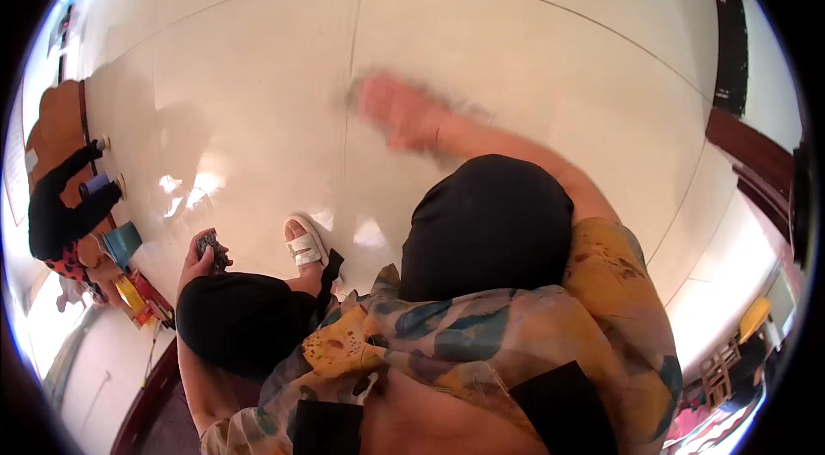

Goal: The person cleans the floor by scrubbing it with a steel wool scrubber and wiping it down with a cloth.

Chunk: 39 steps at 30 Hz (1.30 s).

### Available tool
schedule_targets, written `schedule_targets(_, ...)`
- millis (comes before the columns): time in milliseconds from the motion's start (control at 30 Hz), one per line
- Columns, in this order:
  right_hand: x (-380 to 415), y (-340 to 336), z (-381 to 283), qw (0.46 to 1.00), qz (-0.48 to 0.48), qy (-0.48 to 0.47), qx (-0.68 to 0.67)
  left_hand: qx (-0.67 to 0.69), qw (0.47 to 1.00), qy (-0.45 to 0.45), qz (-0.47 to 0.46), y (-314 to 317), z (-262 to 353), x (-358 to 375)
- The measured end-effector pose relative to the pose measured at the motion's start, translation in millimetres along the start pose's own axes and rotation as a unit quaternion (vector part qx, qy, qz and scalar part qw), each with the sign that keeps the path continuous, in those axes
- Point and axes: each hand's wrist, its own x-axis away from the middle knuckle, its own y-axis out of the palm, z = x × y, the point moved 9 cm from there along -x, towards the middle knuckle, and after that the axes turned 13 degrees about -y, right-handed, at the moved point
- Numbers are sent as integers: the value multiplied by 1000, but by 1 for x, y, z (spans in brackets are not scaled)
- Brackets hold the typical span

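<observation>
Gripping a dark lump [211, 244] beside the left knee [245, 322], the left hand [198, 260] curls its fingers around it, probably to keep it secure. The right hand [400, 111] is blurred above the floor [516, 51]; I cannot tell its fingers' spread.

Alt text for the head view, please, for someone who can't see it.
A person's right hand, motion-blurred, is extended over a cream tile floor; the left hand holds a dark, crumpled object beside a black-clad knee. A white sandal shows near that knee, and another person is at the far left.
</observation>
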Motion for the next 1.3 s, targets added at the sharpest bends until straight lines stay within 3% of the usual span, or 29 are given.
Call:
schedule_targets(33, 3, 43, -40, 996, 13, -74, -50, 3, 1000, -2, -1, -2, 0, 4)
schedule_targets(67, 18, 99, -65, 959, -32, -59, -275, 7, 1000, -1, -4, -2, 0, 0)
schedule_targets(133, 38, 96, -118, 896, -202, -99, -384, 22, 999, 38, -27, -6, -3, -13)
schedule_targets(167, 54, 78, -120, 841, -122, -99, -518, 28, 998, 50, -36, -9, -6, -16)
schedule_targets(233, 65, 3, -66, 871, -13, 112, -479, 54, 995, 75, -42, -16, -8, -34)
schedule_targets(267, 77, -43, -30, 859, 75, 199, -465, 66, 992, 92, -49, -11, 1, -34)
schedule_targets(300, 120, -71, 16, 806, 206, 303, -466, 77, 991, 96, -50, -6, 7, -35)
schedule_targets(333, 122, -133, 42, 842, 197, 401, -302, 86, 990, 103, -52, -2, 13, -39)
schedule_targets(367, 128, -179, 59, 827, 263, 447, -217, 96, 988, 109, -52, -4, 18, -41)
schedule_targets(400, 134, -219, 79, 851, 152, 502, -5, 106, 987, 112, -49, -8, 18, -47)
schedule_targets(433, 157, -244, 120, 903, 115, 387, 150, 119, 985, 119, -37, -12, 15, -58)
schedule_targets(500, 210, -257, 190, 852, 168, 424, 258, 144, 982, 125, -7, -23, 4, -71)
schedule_targets(567, 160, -221, 217, 792, 54, 393, 464, 199, 972, 127, 20, -33, -13, -86)
schedule_targets(633, 33, -161, 206, 827, 62, 264, 492, 245, 959, 131, 56, -52, -26, -97)
schedule_targets(667, -32, -127, 192, 869, 89, 234, 427, 263, 952, 139, 67, -61, -29, -95)
schedule_targets(700, -88, -79, 186, 872, 99, 184, 443, 282, 944, 152, 79, -72, -29, -95)
schedule_targets(767, -188, 15, 141, 943, 51, 153, 290, 300, 931, 177, 106, -96, -24, -93)
schedule_targets(800, -215, 61, 100, 960, 40, 87, 264, 304, 925, 191, 122, -101, -20, -93)
schedule_targets(867, -222, 147, 16, 997, 34, -3, 66, 314, 914, 201, 159, -109, -12, -104)
schedule_targets(967, -191, 213, -82, 969, -88, -91, -213, 310, 902, 210, 215, -111, -10, -153)
schedule_targets(1000, -188, 212, -90, 948, -163, -54, -268, 287, 894, 211, 271, -120, -22, -184)
schedule_targets(1067, -180, 161, -41, 972, 9, 38, -233, 159, 843, 343, 382, -129, -11, -210)
schedule_targets(1133, -166, 75, 32, 971, 25, 219, 90, 69, 795, 381, 467, -143, -6, -227)
schedule_targets(1167, -131, 31, 85, 933, 103, 330, 104, 26, 774, 380, 506, -152, -4, -238)
schedule_targets(1233, -105, -49, 133, 850, 216, 450, 168, -42, 757, 358, 545, -158, -2, -253)
schedule_targets(1300, -69, -46, 192, 761, 348, 547, -30, -82, 765, 318, 554, -154, 0, -266)
